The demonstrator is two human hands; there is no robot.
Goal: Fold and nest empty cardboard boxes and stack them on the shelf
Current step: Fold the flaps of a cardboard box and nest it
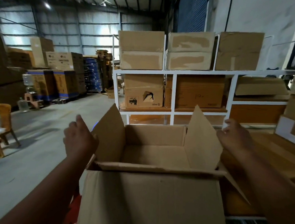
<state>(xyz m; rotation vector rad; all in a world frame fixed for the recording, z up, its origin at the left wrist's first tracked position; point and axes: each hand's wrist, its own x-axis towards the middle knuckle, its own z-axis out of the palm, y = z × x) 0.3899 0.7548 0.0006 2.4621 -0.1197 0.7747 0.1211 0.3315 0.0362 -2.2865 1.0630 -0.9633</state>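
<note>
Now we hold open box (155, 163) before shelf (173, 92), side flaps upright. Left hand (79, 139) loosely curled beside left flap, right hand (235, 136) against right flap; grip unclear. We judge folding underway; next, press flaps inward.

We count one open cardboard box (154, 164) between our two hands, the left hand (79, 139) and the right hand (235, 136). Beyond them one white shelf rack (173, 94) holds seven closed boxes, three on top (142, 49) and four below. Far left of our left hand stand two water bottles (27, 80) and one chair (1, 127).
</note>
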